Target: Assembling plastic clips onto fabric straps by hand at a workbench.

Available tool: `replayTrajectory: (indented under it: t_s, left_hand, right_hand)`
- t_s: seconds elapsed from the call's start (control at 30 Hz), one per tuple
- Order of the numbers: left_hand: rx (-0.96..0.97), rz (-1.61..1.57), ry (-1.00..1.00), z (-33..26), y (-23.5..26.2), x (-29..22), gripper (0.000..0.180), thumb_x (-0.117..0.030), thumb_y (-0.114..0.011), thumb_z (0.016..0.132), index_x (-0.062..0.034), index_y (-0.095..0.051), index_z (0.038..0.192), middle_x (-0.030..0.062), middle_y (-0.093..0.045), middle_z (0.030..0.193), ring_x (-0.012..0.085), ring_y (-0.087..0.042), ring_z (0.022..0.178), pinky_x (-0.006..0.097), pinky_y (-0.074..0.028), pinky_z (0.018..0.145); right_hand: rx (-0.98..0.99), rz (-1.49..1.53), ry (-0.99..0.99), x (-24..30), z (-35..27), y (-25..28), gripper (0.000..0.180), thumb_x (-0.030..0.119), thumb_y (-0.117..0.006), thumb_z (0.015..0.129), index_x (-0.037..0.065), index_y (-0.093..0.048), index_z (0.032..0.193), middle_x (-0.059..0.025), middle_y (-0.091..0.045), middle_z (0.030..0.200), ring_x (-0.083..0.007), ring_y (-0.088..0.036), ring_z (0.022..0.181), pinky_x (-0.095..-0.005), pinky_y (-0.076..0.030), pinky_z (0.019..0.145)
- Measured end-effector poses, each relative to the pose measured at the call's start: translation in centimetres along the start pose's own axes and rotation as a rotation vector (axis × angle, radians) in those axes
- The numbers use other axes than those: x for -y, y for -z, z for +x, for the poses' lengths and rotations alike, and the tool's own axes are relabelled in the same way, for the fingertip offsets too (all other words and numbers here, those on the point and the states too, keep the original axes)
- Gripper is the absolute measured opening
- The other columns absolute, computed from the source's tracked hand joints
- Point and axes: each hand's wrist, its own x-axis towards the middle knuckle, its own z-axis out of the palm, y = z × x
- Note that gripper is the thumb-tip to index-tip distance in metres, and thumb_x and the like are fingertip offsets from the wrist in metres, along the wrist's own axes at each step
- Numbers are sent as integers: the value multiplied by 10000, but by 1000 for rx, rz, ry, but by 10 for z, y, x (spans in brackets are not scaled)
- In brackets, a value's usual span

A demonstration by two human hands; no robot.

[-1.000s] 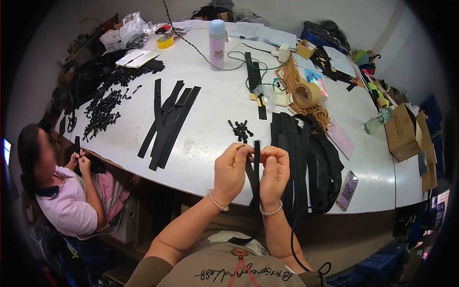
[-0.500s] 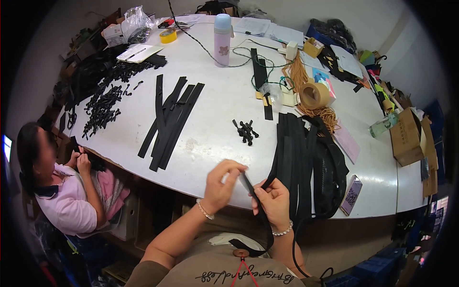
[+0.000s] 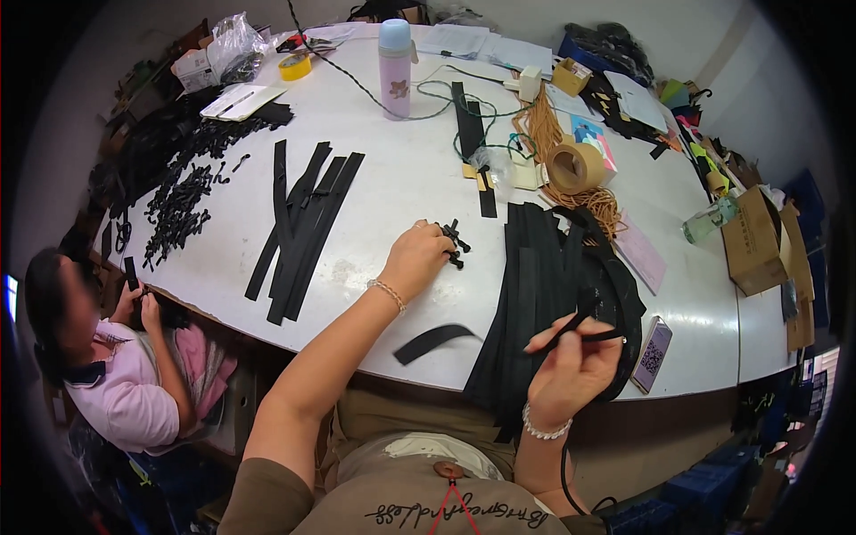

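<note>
The fingers (image 3: pixel 426 234) of the left hand (image 3: pixel 415 260) curl down onto a small cluster of black plastic clips (image 3: pixel 454 243) lying on the white worktop (image 3: pixel 392 169); the fingertips touch the near edge of the cluster, but whether they have closed on a clip cannot be told. A thin bracelet circles that wrist.

The right hand (image 3: pixel 571 366) is raised in front of the worktop's near edge. Its thumb and forefinger are pinched shut on a narrow black strap (image 3: pixel 596 335), which runs level to the right from the fingertips. The other fingers are loosely bent. A beaded bracelet sits on that wrist.

Just behind the right hand, a thick pile of long black straps (image 3: pixel 535 285) lies on the worktop and hangs over its near edge. Between the two hands, a single short black strip (image 3: pixel 434 341) lies curved near the edge.

Farther left, a fan of long black strips (image 3: pixel 308 227) lies flat, well apart from the hands. Beyond it, toward the far left, is a spread of many small black parts (image 3: pixel 183 201).

Farther back stand a pink and blue bottle (image 3: pixel 395 58), a roll of brown tape (image 3: pixel 575 167) and a coil of tan cord (image 3: pixel 544 134). A phone (image 3: pixel 654 353) lies near the right edge of the worktop, and a cardboard box (image 3: pixel 758 241) stands farther right.

At the lower left, another person in a pink shirt (image 3: pixel 116 392) sits at the worktop's edge, both hands together on something black.
</note>
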Motion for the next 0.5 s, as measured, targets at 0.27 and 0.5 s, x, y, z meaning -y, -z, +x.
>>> replayTrajectory:
  t_s: [0.27, 0.5]
  left_hand:
    - [-49, 50, -30, -6, 0, -11, 130, -95, -676, 660, -83, -639, 784, 67, -574, 848, 239, -531, 872, 327, -461, 751]
    - [32, 69, -300, 0, -11, -10, 100, -101, -669, 682, -89, -640, 777, 31, -577, 829, 220, -531, 864, 318, -461, 733]
  right_hand:
    - [285, 99, -300, -1, -47, 20, 141, -94, -503, 817, -8, -445, 913, -149, -557, 820, -201, -606, 629, -325, -529, 595]
    - [266, 139, -477, 5, -54, 26, 133, -106, -479, 821, -19, -459, 920, -138, -552, 816, -198, -609, 635, -307, -526, 547]
